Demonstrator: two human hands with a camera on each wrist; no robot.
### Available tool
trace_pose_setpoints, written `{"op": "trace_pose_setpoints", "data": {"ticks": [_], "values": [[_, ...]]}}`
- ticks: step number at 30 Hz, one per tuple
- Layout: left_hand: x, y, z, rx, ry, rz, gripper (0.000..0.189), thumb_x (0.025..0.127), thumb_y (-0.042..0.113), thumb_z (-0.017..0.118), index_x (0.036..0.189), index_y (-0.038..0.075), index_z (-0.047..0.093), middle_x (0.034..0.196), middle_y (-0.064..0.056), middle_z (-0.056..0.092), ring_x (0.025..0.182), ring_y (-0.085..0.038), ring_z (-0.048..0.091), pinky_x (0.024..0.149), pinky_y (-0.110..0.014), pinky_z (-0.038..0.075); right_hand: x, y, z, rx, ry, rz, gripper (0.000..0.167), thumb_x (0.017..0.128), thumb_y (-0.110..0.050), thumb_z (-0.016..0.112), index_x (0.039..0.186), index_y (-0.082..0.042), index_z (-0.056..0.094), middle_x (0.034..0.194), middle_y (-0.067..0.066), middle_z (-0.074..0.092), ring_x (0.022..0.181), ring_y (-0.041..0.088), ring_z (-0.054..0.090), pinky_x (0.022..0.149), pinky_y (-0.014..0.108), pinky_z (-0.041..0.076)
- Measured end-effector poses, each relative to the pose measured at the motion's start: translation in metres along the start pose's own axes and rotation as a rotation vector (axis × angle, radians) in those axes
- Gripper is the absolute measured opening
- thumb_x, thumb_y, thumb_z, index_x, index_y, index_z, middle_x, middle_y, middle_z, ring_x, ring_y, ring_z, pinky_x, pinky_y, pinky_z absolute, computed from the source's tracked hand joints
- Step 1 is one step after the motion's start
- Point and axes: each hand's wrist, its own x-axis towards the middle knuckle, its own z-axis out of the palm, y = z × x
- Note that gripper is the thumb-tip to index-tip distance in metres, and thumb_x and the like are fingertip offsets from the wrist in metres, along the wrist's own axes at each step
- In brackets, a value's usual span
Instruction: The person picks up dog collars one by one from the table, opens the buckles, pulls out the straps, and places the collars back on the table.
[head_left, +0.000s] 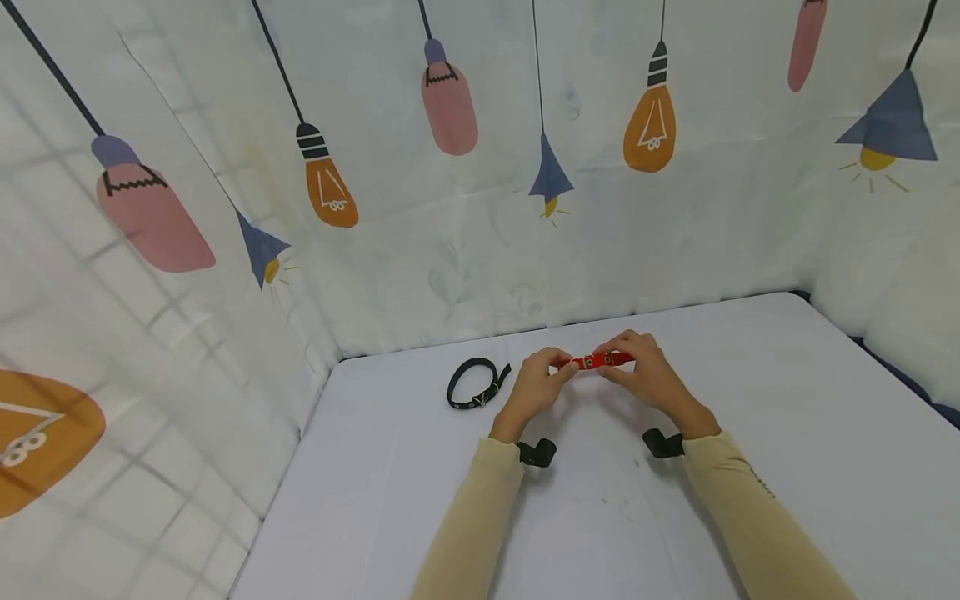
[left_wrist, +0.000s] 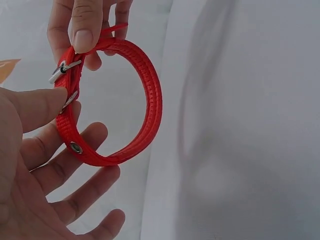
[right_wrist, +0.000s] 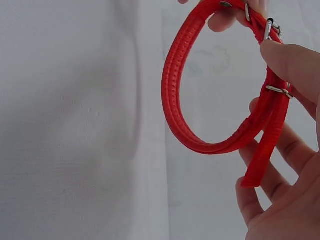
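Centrally, toward the far edge of the worktop (head_left: pixel 390 483), a red collar (head_left: pixel 597 361) is held raised between two hands. By the left hand (head_left: pixel 538 387) the band is pinched beside the metal fittings, thumb against fingers; by the right hand (head_left: pixel 647 371) it is pinched close to the buckle (right_wrist: pixel 268 29), so each grip is narrow and filled by the collar. A closed loop is formed, and the loose strap end (right_wrist: pixel 265 155) is seen hanging past a metal ring. The fastening is therefore judged largely done; whether the buckle pin is seated cannot be told, and tidying and setting down may be left. Near the far left corner, a black collar (head_left: pixel 452 387) is laid, likewise looped, touched by neither hand.
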Motion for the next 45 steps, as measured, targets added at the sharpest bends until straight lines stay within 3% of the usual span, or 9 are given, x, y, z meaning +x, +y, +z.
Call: {"op": "trace_pose_setpoints", "data": {"ticks": [8,16,23,28,35,45], "values": [[0.000,0.004,0.000,-0.015,-0.004,0.006,0.023,0.103,0.036,0.061,0.115,0.018,0.070,0.112,0.001,0.072,0.105,-0.015,0.062,0.089,-0.036,0.051,0.000,0.000,-0.003,0.003,0.040,-0.039,0.025,0.089,-0.015,0.080,0.113,-0.010,0.076,0.113,0.011,0.068,0.108,0.032,0.048,0.088,0.047,0.037],[-0.002,0.005,0.004,-0.050,0.012,0.054,0.022,0.101,0.036,0.066,0.122,0.030,0.065,0.113,0.001,0.071,0.099,-0.014,0.060,0.080,-0.032,0.052,0.001,0.000,-0.004,0.014,0.040,-0.023,0.026,0.090,-0.014,0.079,0.115,-0.009,0.076,0.112,0.011,0.070,0.107,0.030,0.051,0.087,0.044,0.046],[-0.003,0.008,0.004,0.006,0.038,0.131,0.023,0.100,0.030,0.068,0.121,0.022,0.069,0.115,0.002,0.069,0.097,-0.012,0.057,0.081,-0.026,0.049,0.000,0.001,-0.004,0.030,0.022,-0.020,0.025,0.092,-0.019,0.078,0.116,-0.012,0.076,0.111,0.009,0.071,0.107,0.030,0.051,0.085,0.040,0.047],[-0.002,0.008,0.003,0.054,0.066,0.186,0.023,0.100,0.029,0.068,0.120,0.018,0.070,0.111,0.002,0.066,0.092,-0.012,0.056,0.077,-0.024,0.049,0.000,0.000,-0.005,0.024,-0.009,0.008,0.026,0.094,-0.022,0.076,0.118,-0.013,0.074,0.117,0.009,0.071,0.112,0.032,0.052,0.087,0.046,0.047],[-0.003,0.009,0.005,0.124,0.034,0.187,0.027,0.101,0.034,0.066,0.121,0.018,0.072,0.113,0.004,0.066,0.103,-0.011,0.060,0.088,-0.028,0.052,-0.001,-0.006,-0.004,0.067,-0.070,0.019,0.033,0.092,-0.028,0.078,0.122,-0.014,0.072,0.120,0.007,0.071,0.113,0.031,0.051,0.086,0.043,0.045],[-0.002,0.011,0.006,0.147,0.031,0.196,0.026,0.101,0.034,0.066,0.120,0.018,0.073,0.109,0.004,0.065,0.099,-0.010,0.059,0.084,-0.025,0.051,-0.001,-0.004,-0.003,0.064,-0.077,0.012,0.031,0.093,-0.025,0.077,0.120,-0.011,0.072,0.115,0.009,0.068,0.112,0.029,0.052,0.087,0.044,0.046]]}}
